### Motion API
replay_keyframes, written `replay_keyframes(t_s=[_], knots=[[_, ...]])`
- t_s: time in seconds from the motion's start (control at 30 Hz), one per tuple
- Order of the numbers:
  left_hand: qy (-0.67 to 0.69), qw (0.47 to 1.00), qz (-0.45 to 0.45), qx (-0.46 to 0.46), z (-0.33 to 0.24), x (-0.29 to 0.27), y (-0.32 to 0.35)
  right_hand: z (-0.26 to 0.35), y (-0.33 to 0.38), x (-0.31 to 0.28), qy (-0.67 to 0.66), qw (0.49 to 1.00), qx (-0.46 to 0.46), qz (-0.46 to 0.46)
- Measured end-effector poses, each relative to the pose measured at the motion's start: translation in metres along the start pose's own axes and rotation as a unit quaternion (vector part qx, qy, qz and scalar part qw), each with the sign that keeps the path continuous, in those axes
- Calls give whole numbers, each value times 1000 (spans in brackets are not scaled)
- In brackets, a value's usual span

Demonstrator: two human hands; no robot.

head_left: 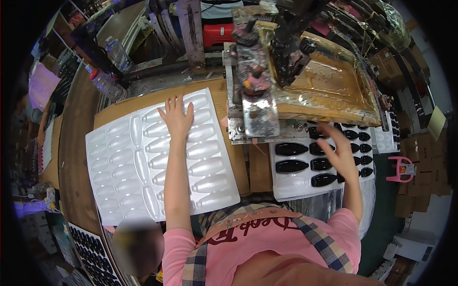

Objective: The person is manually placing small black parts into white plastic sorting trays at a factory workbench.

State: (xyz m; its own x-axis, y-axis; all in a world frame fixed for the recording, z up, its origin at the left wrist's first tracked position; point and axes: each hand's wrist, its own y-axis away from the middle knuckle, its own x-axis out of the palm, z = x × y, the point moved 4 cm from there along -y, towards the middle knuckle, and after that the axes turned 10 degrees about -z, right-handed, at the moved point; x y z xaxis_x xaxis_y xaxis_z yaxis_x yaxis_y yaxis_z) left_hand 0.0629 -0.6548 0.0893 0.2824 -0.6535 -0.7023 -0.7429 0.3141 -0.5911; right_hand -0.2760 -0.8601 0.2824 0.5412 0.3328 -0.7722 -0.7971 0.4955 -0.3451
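Observation:
My left hand (177,118) lies flat with fingers spread on a white plastic tray (140,164) that has rows of bottle-shaped hollows. No pieces show in these hollows. Over to the right, my right hand (339,151) hovers beside a second white tray (289,191) with rows of glossy black bottle-shaped pieces (292,166). Its thumb and fingers are apart, and I see nothing held between them. Whether its fingertips touch a piece is unclear. One hollow at that tray's near left corner shows bare white.
A paint-stained screen frame (329,83) and a metal clamp arm (260,105) overhang the right tray's far edge. Cardboard (234,159) lies under the left tray. Clear plastic bottles (107,83) stand at the far left. A pink stool (400,169) and cartons (424,176) are at right.

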Motion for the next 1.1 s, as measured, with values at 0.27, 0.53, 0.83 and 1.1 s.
replay_keyframes(t_s=[0.27, 0.53, 0.83, 1.1], knots=[[7, 991, 134, 1, 31, 40, 14, 6, 41, 38, 35, 983, 16, 180], [40, 995, -53, 72, 3, 0, 5, 10, 54, 49, 126, 975, -68, 170], [113, 991, -55, 35, 2, -3, 0, 8, 53, 49, 132, 975, -36, 175], [78, 991, -79, 71, 18, 10, 7, 12, 46, 27, 67, 975, 130, 168]])
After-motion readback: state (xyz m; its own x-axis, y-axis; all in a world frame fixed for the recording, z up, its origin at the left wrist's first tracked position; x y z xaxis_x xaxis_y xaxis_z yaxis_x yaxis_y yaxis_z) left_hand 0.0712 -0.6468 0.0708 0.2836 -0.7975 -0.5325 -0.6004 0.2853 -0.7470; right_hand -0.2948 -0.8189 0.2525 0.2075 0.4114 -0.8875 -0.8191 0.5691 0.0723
